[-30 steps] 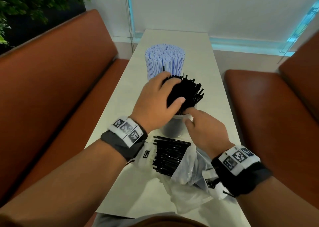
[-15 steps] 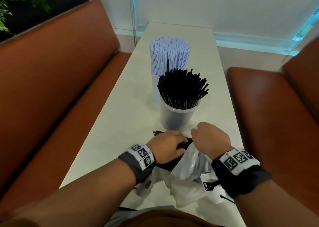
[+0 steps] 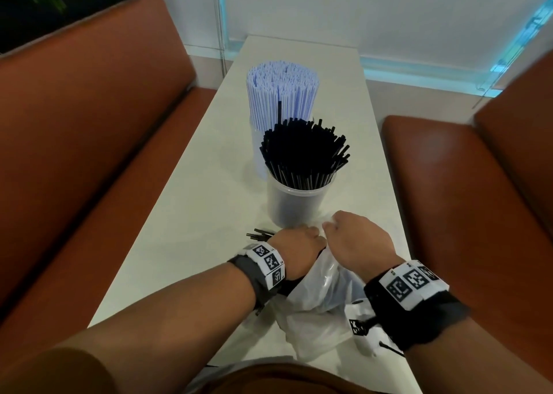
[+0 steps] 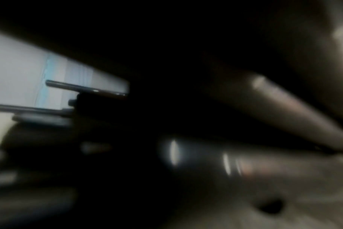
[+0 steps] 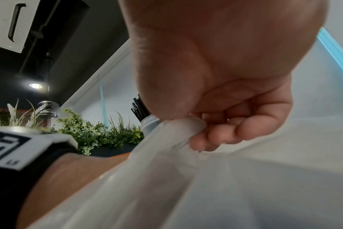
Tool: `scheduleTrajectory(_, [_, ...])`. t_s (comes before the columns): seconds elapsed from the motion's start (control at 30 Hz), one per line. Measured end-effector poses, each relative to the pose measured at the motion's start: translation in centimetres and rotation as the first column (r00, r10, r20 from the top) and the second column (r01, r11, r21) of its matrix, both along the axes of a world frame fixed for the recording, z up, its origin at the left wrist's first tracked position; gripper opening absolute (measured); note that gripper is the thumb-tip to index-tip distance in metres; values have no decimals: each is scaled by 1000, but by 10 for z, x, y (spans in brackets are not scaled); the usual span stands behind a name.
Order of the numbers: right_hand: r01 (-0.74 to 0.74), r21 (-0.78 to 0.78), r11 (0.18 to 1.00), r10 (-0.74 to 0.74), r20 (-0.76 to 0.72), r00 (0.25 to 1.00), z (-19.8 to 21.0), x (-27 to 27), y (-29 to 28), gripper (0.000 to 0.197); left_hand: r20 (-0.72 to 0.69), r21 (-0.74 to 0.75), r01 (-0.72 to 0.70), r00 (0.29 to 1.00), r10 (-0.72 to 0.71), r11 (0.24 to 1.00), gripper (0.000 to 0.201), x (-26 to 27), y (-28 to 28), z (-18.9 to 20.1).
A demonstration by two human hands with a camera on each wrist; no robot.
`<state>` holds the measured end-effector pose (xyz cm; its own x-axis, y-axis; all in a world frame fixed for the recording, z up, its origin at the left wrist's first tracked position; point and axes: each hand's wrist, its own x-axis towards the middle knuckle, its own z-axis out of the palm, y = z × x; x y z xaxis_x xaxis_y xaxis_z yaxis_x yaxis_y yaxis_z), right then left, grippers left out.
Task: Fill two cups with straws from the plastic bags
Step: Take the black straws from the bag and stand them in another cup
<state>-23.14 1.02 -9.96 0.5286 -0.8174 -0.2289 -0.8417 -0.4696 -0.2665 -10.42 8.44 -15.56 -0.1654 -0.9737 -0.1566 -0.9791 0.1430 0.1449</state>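
A crumpled clear plastic bag point(image 3: 317, 292) at lower centre is pinched by the right hand point(image 3: 356, 241). The left hand point(image 3: 296, 251) is laid over loose black straws point(image 3: 258, 235); its grip cannot be told. Two straw-filled cups point(image 3: 294, 205) are seen above.

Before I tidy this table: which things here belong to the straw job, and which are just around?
Job: black straws, white straws, cup, bag, left hand, right hand.

Around: table, benches, plants.
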Motion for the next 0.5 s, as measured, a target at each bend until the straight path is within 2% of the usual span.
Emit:
scheduleTrajectory(0.1, [9,-17,1000,-9,22,1000,-3,1,-1,29,40,-65,-41,998,44,997,38,5,2,3])
scheduleTrajectory(0.2, [27,-41,999,-24,59,998,-6,0,-3,28,149,-135,-55,986,76,989,28,21,11,8])
scheduleTrajectory(0.33, [6,-80,997,7,166,986,-8,1,-5,25,137,-113,-135,979,150,984,24,61,38,13])
scheduleTrajectory(0.4, [7,-101,995,11,170,985,-9,1,-4,21,121,-111,-178,974,191,978,24,84,54,13])
scheduleTrajectory(0.5, [36,-47,998,-30,136,990,-12,2,-4,24,95,-100,-270,956,279,958,21,113,74,12])
